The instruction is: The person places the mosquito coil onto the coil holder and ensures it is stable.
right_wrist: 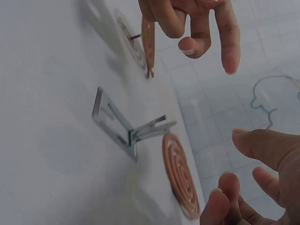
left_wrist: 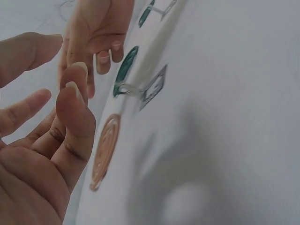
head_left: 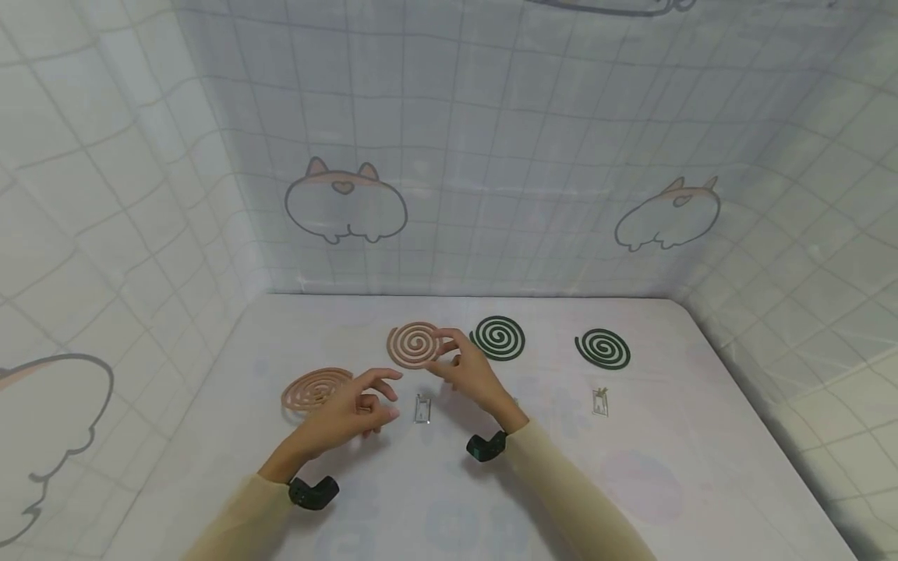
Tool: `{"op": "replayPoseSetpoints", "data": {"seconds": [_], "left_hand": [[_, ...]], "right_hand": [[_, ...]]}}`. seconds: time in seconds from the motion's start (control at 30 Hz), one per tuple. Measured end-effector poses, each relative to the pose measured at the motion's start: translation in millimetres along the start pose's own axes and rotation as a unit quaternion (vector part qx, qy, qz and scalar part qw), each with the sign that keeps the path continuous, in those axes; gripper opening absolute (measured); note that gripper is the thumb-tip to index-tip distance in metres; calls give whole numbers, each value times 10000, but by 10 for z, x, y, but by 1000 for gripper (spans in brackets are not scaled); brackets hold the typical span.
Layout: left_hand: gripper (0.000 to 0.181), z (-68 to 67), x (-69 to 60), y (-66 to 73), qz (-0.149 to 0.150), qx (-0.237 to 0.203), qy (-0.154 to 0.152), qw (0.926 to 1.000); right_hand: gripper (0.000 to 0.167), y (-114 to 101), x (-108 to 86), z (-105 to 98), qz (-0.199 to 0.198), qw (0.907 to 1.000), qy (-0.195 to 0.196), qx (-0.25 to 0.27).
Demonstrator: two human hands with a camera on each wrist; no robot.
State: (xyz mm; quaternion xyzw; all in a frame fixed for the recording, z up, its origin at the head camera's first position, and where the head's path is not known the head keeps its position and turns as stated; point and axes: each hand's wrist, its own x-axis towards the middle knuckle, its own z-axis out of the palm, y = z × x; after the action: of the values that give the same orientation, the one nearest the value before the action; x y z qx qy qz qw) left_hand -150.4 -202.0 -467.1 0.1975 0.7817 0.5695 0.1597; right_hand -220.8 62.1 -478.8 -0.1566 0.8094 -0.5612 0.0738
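My left hand (head_left: 344,417) hovers beside the left brown mosquito coil (head_left: 302,389), which sits raised over its shadow and is partly hidden by that hand. Its fingers are loosely bent with nothing between them. My right hand (head_left: 471,378) hangs over the right edge of the second brown mosquito coil (head_left: 410,345). In the right wrist view its thumb and fingers stand apart, empty, and that coil (right_wrist: 180,178) lies flat beyond them. A small metal coil stand (head_left: 422,409), its prong bent upward (right_wrist: 154,129), rests on the table between the hands.
Two green mosquito coils (head_left: 497,338) (head_left: 603,349) lie at the back right of the white table (head_left: 701,436). Another metal stand (head_left: 600,402) is in front of the rightmost coil. A further stand (left_wrist: 153,88) shows in the left wrist view. Patterned cloth walls surround the table.
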Motion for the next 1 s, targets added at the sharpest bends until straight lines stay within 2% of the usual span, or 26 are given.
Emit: {"op": "replayPoseSetpoints", "data": {"seconds": [0.2, 0.33, 0.57, 0.7, 0.83, 1.0], "left_hand": [[60, 121, 92, -74, -147, 42, -20, 9999], [59, 179, 142, -120, -290, 153, 69, 9994], [59, 182, 217, -141, -259, 167, 233, 9993], [52, 140, 272, -104, -195, 88, 495, 9985], [46, 98, 365, 6, -158, 180, 867, 9959], [41, 17, 482, 116, -312, 503, 1261, 9903]], "right_hand": [[61, 69, 10, -5, 104, 9999, 18, 15], [63, 138, 36, 21, 136, 9999, 57, 31], [60, 227, 91, 64, 157, 9992, 321, -162], [59, 262, 126, 82, 266, 9982, 469, -270], [59, 258, 164, 94, 314, 9971, 614, -330], [59, 229, 204, 140, 335, 9962, 724, -348]]}}
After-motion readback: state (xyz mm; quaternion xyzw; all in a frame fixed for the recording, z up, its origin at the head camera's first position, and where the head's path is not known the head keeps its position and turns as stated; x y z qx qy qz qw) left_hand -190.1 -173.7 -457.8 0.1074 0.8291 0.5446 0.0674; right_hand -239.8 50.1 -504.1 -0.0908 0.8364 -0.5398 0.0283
